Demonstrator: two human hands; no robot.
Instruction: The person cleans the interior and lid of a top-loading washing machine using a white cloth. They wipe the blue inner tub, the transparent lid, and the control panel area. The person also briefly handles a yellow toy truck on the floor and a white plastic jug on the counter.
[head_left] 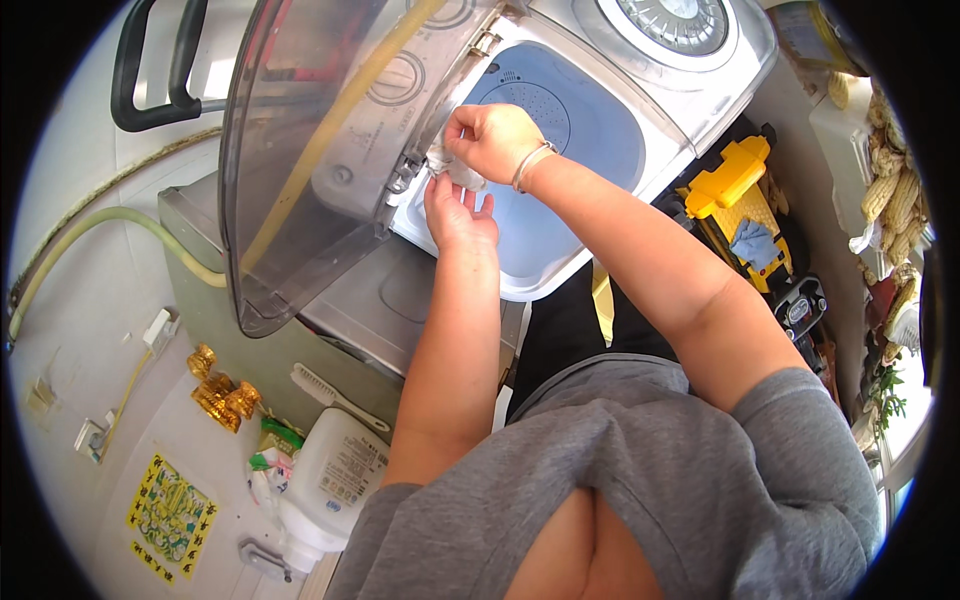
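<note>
A twin-tub washing machine [668, 120] stands before me with its blue-grey tub [610, 150] uncovered. Its see-through dark lid [290, 190] is tilted up at the left. Over the tub's left rim, next to the lid hinge, both my hands work on a small crumpled white cloth [466, 178]. My right hand [497, 140], with a bracelet at the wrist, pinches the cloth from above. From below, my left hand [462, 215] grips its lower edge with thumb and forefinger, the other fingers stretched upward. Part of the cloth is hidden behind my fingers.
A pale hose [130, 213] curves along the left wall. At lower left are a white jug [335, 470], a brush [338, 395] and gold ornaments [222, 390]. On the right sit a yellow-and-black toolbox [735, 180] with a blue cloth [755, 243], and hanging corn cobs [890, 190].
</note>
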